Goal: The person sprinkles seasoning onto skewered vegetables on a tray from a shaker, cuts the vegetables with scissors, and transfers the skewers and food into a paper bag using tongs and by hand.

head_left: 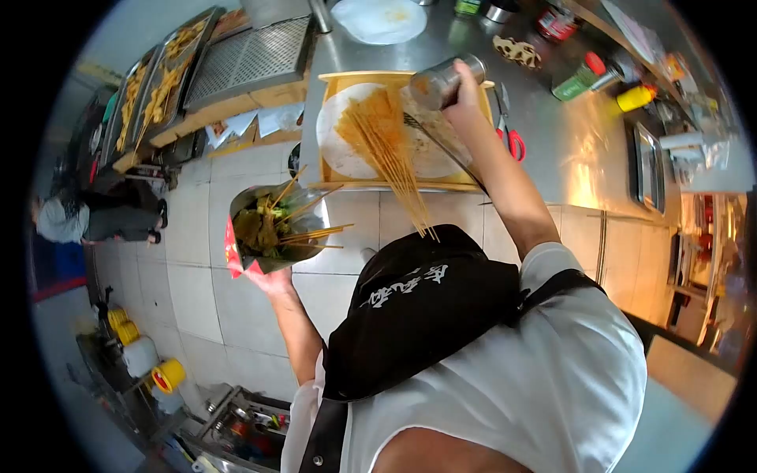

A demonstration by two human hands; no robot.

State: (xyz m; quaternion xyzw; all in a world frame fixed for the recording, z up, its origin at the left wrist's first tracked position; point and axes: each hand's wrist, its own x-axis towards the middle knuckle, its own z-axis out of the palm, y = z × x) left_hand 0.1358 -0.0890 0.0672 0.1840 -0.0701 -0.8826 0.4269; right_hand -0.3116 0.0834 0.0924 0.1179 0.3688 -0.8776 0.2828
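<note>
My left hand (270, 278) grips an open bag (232, 246), red outside and silvery inside, out to the left. Dark and green food (259, 229) sits in it, with several thin sticks poking out to the right. My right hand (467, 88) is closed around a metal shaker (435, 84), tilted over a wooden tray (359, 77). A fan of skewers (394, 162) lies on the tray's pale round sheet (335, 130), the far ends coated in orange powder and the bare sticks overhanging the near edge. A dark long-handled tool (445, 146) lies beside them.
Red-handled scissors (515, 145) lie right of the tray, near jars, bottles and a green shaker with red lid (579, 77). At left stand a perforated metal tray (251, 63) and trays of skewered food (167, 75). Another person (102, 214) is at far left.
</note>
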